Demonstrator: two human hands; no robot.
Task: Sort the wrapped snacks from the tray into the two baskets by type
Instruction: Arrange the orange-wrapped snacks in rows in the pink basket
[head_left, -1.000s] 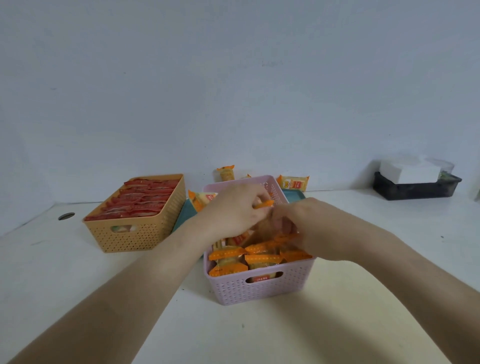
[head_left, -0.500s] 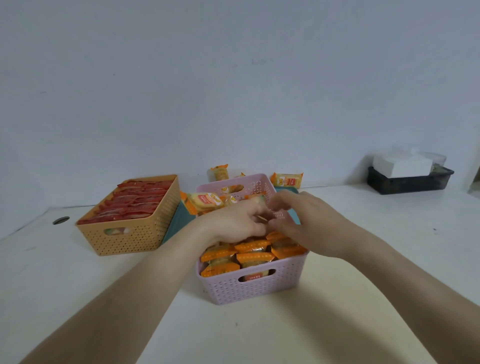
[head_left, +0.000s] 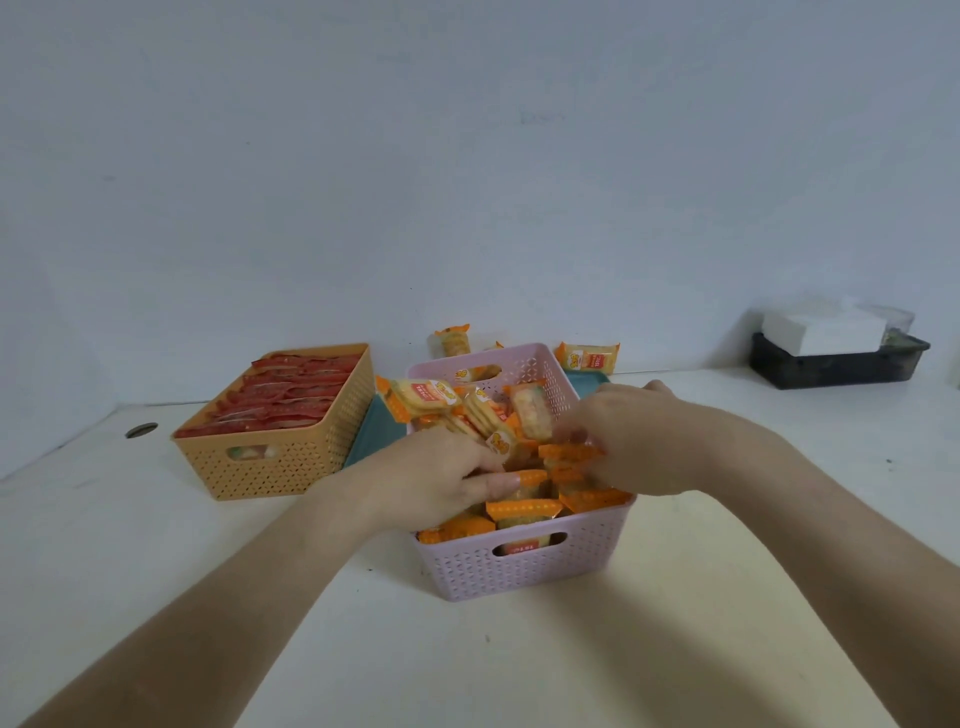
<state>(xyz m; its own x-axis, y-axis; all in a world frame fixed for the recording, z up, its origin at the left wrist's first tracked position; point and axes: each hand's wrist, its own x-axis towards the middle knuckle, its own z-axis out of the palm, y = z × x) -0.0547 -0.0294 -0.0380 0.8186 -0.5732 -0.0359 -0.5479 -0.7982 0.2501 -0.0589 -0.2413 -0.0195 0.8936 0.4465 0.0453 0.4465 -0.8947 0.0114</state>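
Note:
A pink basket (head_left: 519, 571) stands in the middle of the table, packed with orange-wrapped snacks (head_left: 524, 506) in rows at its near end and a loose heap (head_left: 431, 395) at its far end. Both hands are inside it. My left hand (head_left: 436, 483) is dug into the packets, thumb lying along the row, fingers hidden under loose packets. My right hand (head_left: 644, 441) curls its fingers over orange packets; it is blurred. To the left, an orange basket (head_left: 270, 467) holds red-wrapped snacks (head_left: 291, 395). A teal tray (head_left: 371, 431) lies behind the baskets.
Two loose orange-wrapped snacks (head_left: 452, 340) (head_left: 587, 357) stick up behind the pink basket by the wall. A black bin (head_left: 831, 371) with a white box (head_left: 821, 330) sits at the far right. A round hole (head_left: 141, 430) is in the tabletop at the left.
Both hands have sunk lower into the pink basket. My left hand slid toward the near rows, uncovering the loose heap at the far end. My right hand shifted right over the packets.

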